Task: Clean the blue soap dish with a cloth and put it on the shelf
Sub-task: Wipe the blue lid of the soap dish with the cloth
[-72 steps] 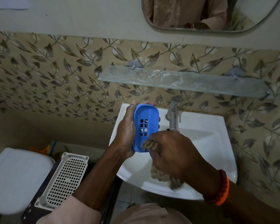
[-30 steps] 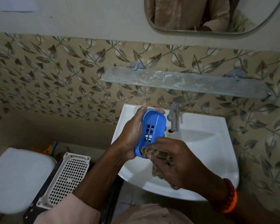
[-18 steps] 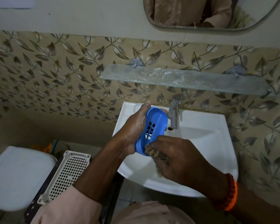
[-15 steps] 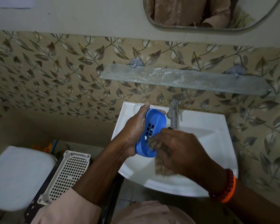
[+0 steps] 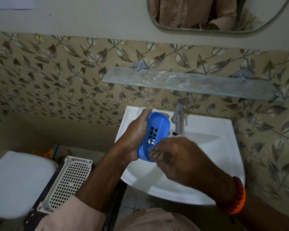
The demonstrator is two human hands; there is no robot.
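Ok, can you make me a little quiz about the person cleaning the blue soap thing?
1. True or false: the blue soap dish already sits on the glass shelf.
2. Which hand holds the dish: A) left hand B) right hand?
3. Fill in: the right hand presses a ____ against the dish's lower end.

Key
1. False: it is held over the white sink.
2. A.
3. Cloth.
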